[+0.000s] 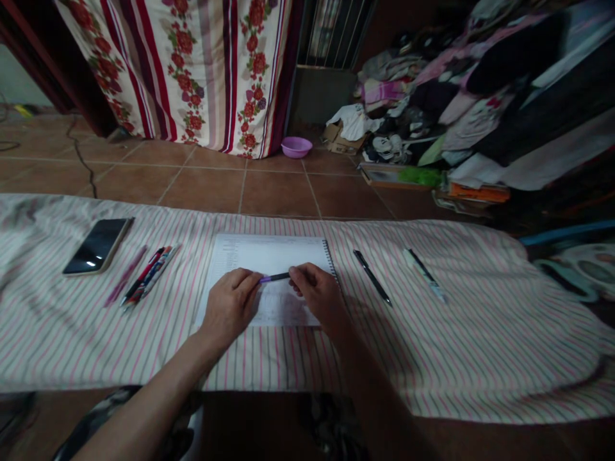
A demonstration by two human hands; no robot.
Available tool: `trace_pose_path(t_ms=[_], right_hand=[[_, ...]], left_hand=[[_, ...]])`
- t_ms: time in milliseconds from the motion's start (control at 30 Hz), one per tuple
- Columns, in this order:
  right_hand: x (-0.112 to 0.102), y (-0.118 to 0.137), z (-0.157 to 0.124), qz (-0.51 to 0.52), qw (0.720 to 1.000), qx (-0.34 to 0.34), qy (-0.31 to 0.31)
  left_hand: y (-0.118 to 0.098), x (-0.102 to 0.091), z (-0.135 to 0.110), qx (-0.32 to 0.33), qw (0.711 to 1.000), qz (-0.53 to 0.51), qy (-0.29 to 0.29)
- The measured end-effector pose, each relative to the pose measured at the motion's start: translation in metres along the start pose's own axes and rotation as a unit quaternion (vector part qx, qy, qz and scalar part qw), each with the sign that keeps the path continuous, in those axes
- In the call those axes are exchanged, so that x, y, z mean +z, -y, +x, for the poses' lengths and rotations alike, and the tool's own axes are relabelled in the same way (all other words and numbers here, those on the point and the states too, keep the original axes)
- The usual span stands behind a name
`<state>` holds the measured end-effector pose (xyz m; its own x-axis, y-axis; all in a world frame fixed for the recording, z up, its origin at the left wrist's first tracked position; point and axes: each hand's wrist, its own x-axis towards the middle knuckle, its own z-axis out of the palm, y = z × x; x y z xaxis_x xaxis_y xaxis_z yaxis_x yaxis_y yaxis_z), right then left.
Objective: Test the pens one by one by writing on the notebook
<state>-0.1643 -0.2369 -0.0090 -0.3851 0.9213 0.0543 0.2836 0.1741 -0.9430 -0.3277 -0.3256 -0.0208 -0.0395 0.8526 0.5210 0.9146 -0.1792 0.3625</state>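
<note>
A slim purple-and-black pen (pixel 277 277) spans the gap between my two hands, above a spiral notebook (pixel 283 250). My left hand (pixel 231 299) pinches its purple end, while my right hand (pixel 314 291) has thumb and fingers closed on the black end. The notebook lies open at a page with faint print or writing, its coil along the right side. To the right of it rest a black pen (pixel 372 277) and a pale pen with a dark clip (pixel 426 275). Several pens (pixel 147 276) lie bunched on the left, beside a thin pinkish pen (pixel 125 275).
A phone (pixel 98 246) lies screen up at the left on the striped cloth (pixel 461 346) covering the table. Beyond the far edge are a floral curtain (pixel 211 77), a purple basin (pixel 296 147) on the tiled floor, and heaped clothes (pixel 432 96).
</note>
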Motion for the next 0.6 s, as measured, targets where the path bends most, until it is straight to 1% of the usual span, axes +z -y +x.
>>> trace_pose_path(t_ms=[67,133,300,367,467,600], right_hand=[[0.0004,0.0004,-0.0009,-0.019,1.000,-0.008,-0.006],[0.0014,0.0006,-0.0015,-0.018,1.000,-0.009,-0.008],[0.0046,-0.0026,-0.0001,0.063,0.998,0.017,0.001],[0.0053,-0.0045,0.0007,0.081,0.997,0.017,0.001],[0.0055,-0.0055,0.0009,0.072,0.997,-0.001,-0.005],[0.0042,-0.0029,-0.0005,0.030,0.999,-0.013,-0.014]], left_hand=[[-0.0002,0.0000,0.0000,-0.005,1.000,0.000,0.004],[0.0000,0.0003,0.0003,-0.017,1.000,-0.005,0.012],[0.0018,0.0018,0.0008,-0.069,0.997,-0.033,0.020],[0.0025,0.0021,0.0007,-0.081,0.996,-0.032,0.020],[0.0027,0.0016,0.0008,-0.082,0.996,-0.023,0.024],[0.0026,0.0007,0.0013,-0.068,0.997,-0.014,0.022]])
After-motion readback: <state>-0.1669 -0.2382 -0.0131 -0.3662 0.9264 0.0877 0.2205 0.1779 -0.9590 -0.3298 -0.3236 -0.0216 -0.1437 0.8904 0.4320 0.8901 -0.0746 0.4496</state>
